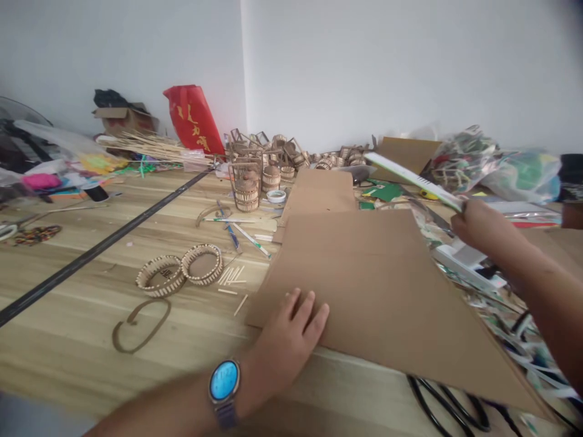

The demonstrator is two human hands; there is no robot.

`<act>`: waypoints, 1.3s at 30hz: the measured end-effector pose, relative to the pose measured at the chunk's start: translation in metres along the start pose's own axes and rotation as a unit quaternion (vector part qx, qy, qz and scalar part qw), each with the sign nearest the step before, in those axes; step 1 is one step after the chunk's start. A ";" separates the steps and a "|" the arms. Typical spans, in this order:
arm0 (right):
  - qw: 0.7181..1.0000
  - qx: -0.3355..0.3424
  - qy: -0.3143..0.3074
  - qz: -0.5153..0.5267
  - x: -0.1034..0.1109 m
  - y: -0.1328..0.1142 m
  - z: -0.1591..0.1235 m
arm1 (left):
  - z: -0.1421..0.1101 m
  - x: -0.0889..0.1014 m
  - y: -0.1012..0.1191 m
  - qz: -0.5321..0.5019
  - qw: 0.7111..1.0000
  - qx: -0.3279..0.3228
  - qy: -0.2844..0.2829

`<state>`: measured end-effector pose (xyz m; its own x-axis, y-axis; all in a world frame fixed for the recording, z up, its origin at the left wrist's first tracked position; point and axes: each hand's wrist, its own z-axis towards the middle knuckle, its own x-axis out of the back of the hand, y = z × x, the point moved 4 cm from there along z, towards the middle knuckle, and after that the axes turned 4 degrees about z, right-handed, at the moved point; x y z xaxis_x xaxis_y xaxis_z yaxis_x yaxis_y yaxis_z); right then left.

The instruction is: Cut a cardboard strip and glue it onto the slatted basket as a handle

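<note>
A large sheet of brown cardboard (364,279) lies on the wooden table. My left hand (291,334), with a watch on its wrist, rests on the sheet's near left edge, fingers spread. Over the right side, my right hand (483,227) is closed around one end of a long flat white strip with a green edge (414,179), which slants up and to the left above the cardboard. Dark marks run along part of the strip. Left of the sheet sit two round stick-walled rings (160,276), touching each other, with short pale sticks (231,275) beside them.
Several small stick baskets (247,191) stand at the back, near a red bag (194,118). A long dark bar (113,237) crosses the table at left. A curled brown strip (141,326) lies in front. Black cable (437,403) and scraps crowd the right.
</note>
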<state>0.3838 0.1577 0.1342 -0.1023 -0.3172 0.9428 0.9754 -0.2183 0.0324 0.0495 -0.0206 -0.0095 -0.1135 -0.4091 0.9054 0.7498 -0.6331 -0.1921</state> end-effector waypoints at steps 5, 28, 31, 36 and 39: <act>0.997 0.018 0.011 0.069 0.007 -0.020 -0.025 | -0.014 -0.018 0.018 -0.024 0.990 0.032 -0.132; 0.995 0.007 -0.081 0.061 -0.071 -0.048 -0.096 | -0.041 -0.020 -0.005 0.052 0.949 0.213 -0.225; 0.994 -0.033 -0.076 0.072 -0.074 -0.032 -0.089 | -0.041 -0.022 -0.004 0.041 0.950 0.220 -0.218; 0.988 -0.043 -0.064 0.133 -0.078 -0.030 -0.078 | -0.041 -0.017 -0.006 -0.002 0.942 0.227 -0.247; 0.983 -0.033 -0.047 0.172 -0.081 -0.040 -0.071 | -0.040 -0.008 -0.008 -0.031 0.934 0.231 -0.269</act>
<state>0.3392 0.1266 0.0330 0.2529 -0.2959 0.9211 0.9342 -0.1728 -0.3120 0.0185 -0.0381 -0.0304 0.0853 0.0873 0.9925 0.9683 -0.2419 -0.0619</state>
